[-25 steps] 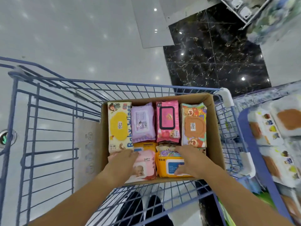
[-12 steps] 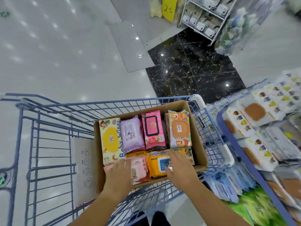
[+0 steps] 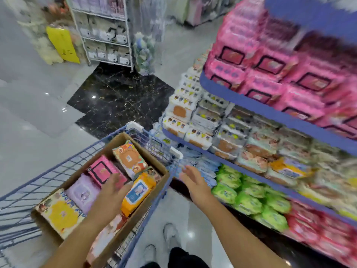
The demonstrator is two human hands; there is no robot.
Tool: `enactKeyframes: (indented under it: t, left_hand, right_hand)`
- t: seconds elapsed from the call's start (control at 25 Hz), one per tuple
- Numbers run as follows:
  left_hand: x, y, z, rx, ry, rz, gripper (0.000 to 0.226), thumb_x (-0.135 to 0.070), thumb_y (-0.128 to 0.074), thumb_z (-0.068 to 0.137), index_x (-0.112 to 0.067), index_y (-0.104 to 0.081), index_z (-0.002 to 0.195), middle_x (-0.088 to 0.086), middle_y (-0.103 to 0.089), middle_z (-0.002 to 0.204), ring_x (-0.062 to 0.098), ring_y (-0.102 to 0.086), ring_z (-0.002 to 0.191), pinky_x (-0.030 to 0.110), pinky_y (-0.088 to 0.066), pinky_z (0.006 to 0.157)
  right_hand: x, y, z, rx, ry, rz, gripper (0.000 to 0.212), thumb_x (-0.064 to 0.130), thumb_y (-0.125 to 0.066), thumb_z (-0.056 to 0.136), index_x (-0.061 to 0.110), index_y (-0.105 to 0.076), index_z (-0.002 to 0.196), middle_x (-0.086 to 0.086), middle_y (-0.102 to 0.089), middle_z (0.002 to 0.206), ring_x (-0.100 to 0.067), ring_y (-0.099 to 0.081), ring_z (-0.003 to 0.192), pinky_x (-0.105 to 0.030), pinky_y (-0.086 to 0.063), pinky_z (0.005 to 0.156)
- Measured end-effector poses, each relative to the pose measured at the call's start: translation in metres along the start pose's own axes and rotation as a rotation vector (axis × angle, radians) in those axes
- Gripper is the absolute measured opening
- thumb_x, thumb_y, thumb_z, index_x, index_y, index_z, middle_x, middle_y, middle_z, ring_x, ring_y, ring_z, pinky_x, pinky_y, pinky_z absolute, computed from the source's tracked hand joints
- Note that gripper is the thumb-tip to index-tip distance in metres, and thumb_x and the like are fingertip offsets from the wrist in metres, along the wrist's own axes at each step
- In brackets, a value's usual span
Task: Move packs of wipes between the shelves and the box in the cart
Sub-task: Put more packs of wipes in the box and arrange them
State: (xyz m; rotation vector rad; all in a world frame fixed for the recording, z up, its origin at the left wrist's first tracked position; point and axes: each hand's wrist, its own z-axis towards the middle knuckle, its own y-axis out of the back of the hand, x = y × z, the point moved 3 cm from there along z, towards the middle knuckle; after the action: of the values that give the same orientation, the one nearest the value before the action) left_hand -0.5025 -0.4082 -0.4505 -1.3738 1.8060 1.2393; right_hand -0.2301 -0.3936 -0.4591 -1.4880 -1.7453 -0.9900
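A cardboard box [image 3: 154, 161] sits in the blue wire cart [image 3: 58, 171], filled with several packs of wipes: yellow [image 3: 61, 215], lilac [image 3: 81, 192], pink [image 3: 100, 169], orange-brown [image 3: 129, 157] and an orange pack with a blue lid [image 3: 137, 192]. My left hand [image 3: 110, 194] hovers over the middle of the box, fingers apart, holding nothing. My right hand [image 3: 195, 180] is outside the cart, open, in front of the blue packs [image 3: 204, 167] on the shelf. The picture is blurred.
Blue-edged shelves [image 3: 270, 111] on the right hold pink packs on top, white and orange ones in the middle, green [image 3: 249, 198] and red ones low down. A white wire rack [image 3: 108, 35] and a yellow sign [image 3: 63, 43] stand across the aisle. My shoes [image 3: 170, 235] are beside the cart.
My view swung right, toward the shelves. My right hand left the orange pack and moved out of the box toward the shelf. My left hand shifted over the box's middle.
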Motion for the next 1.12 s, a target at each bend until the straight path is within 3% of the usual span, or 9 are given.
enactKeyframes:
  t: [0.12, 0.2, 0.24, 0.32, 0.44, 0.56, 0.68, 0.84, 1.12]
  left_hand:
    - [-0.07, -0.052, 0.001, 0.149, -0.177, -0.031, 0.048, -0.024, -0.06, 0.101, -0.029, -0.041, 0.144, -0.004, -0.048, 0.138, 0.017, -0.05, 0.128, 0.024, -0.04, 0.085]
    - [-0.116, -0.096, -0.013, 0.273, -0.253, -0.033, 0.05, -0.024, -0.056, 0.103, -0.024, -0.038, 0.15, -0.007, -0.044, 0.14, 0.011, -0.045, 0.123, 0.024, -0.036, 0.089]
    - [-0.136, -0.12, -0.023, 0.341, -0.302, -0.018, 0.054, -0.028, -0.056, 0.103, -0.024, -0.036, 0.153, -0.008, -0.043, 0.144, 0.01, -0.044, 0.125, 0.027, -0.036, 0.093]
    - [-0.176, -0.175, -0.05, 0.476, -0.414, 0.017, 0.061, -0.032, -0.058, 0.101, -0.027, -0.033, 0.156, -0.008, -0.042, 0.151, 0.013, -0.045, 0.133, 0.033, -0.038, 0.098]
    - [-0.224, -0.256, -0.101, 0.614, -0.565, 0.075, 0.07, -0.036, -0.063, 0.096, -0.028, -0.031, 0.157, -0.009, -0.04, 0.156, 0.017, -0.041, 0.143, 0.039, -0.041, 0.106]
    - [-0.26, -0.352, -0.163, 0.753, -0.687, 0.144, 0.078, -0.047, -0.065, 0.09, -0.033, -0.028, 0.157, -0.012, -0.036, 0.16, 0.016, -0.038, 0.145, 0.043, -0.041, 0.11]
    - [-0.278, -0.448, -0.224, 0.851, -0.752, 0.139, 0.074, -0.048, -0.064, 0.087, -0.036, -0.031, 0.153, -0.01, -0.039, 0.158, 0.018, -0.04, 0.145, 0.035, -0.04, 0.1]
    - [-0.293, -0.576, -0.31, 0.98, -0.765, 0.141, 0.084, -0.053, -0.063, 0.081, -0.035, -0.029, 0.155, -0.017, -0.038, 0.152, 0.01, -0.038, 0.141, 0.034, -0.038, 0.1]
    - [-0.329, -0.758, -0.396, 1.133, -0.804, 0.196, 0.08, -0.053, -0.065, 0.087, -0.041, -0.026, 0.155, -0.018, -0.037, 0.154, 0.009, -0.039, 0.142, 0.034, -0.038, 0.103]
  right_hand:
    - [0.011, 0.053, -0.055, -0.206, 0.077, 0.167, 0.045, 0.031, -0.054, 0.103, 0.025, -0.044, 0.147, 0.008, -0.05, 0.143, -0.009, -0.046, 0.133, -0.019, -0.04, 0.096]
    - [0.012, 0.09, -0.094, -0.321, 0.129, 0.268, 0.04, 0.033, -0.056, 0.103, 0.029, -0.045, 0.142, 0.008, -0.052, 0.14, -0.007, -0.05, 0.129, -0.018, -0.043, 0.098]
    - [0.009, 0.109, -0.115, -0.384, 0.153, 0.311, 0.043, 0.04, -0.058, 0.1, 0.031, -0.046, 0.14, 0.008, -0.053, 0.141, -0.008, -0.05, 0.131, -0.024, -0.043, 0.105]
    - [-0.002, 0.155, -0.157, -0.512, 0.21, 0.377, 0.059, 0.056, -0.06, 0.087, 0.035, -0.047, 0.14, 0.009, -0.053, 0.144, -0.01, -0.05, 0.135, -0.036, -0.039, 0.115]
    - [-0.021, 0.226, -0.22, -0.661, 0.259, 0.47, 0.074, 0.076, -0.064, 0.069, 0.043, -0.049, 0.134, 0.011, -0.053, 0.146, -0.011, -0.05, 0.135, -0.041, -0.039, 0.116]
    - [-0.062, 0.307, -0.284, -0.811, 0.287, 0.536, 0.062, 0.074, -0.065, 0.077, 0.046, -0.05, 0.13, 0.009, -0.052, 0.146, -0.012, -0.051, 0.134, -0.042, -0.04, 0.116]
    - [-0.11, 0.388, -0.346, -0.918, 0.304, 0.563, 0.049, 0.065, -0.065, 0.085, 0.047, -0.05, 0.129, 0.009, -0.052, 0.146, -0.013, -0.051, 0.133, -0.041, -0.04, 0.115]
    - [-0.168, 0.49, -0.436, -1.03, 0.289, 0.535, 0.079, 0.079, -0.062, 0.07, 0.041, -0.049, 0.138, 0.012, -0.051, 0.145, -0.011, -0.05, 0.134, -0.035, -0.041, 0.11]
    - [-0.243, 0.641, -0.531, -1.195, 0.258, 0.585, 0.058, 0.065, -0.063, 0.078, 0.044, -0.054, 0.132, 0.017, -0.058, 0.136, -0.007, -0.056, 0.127, -0.041, -0.042, 0.114]
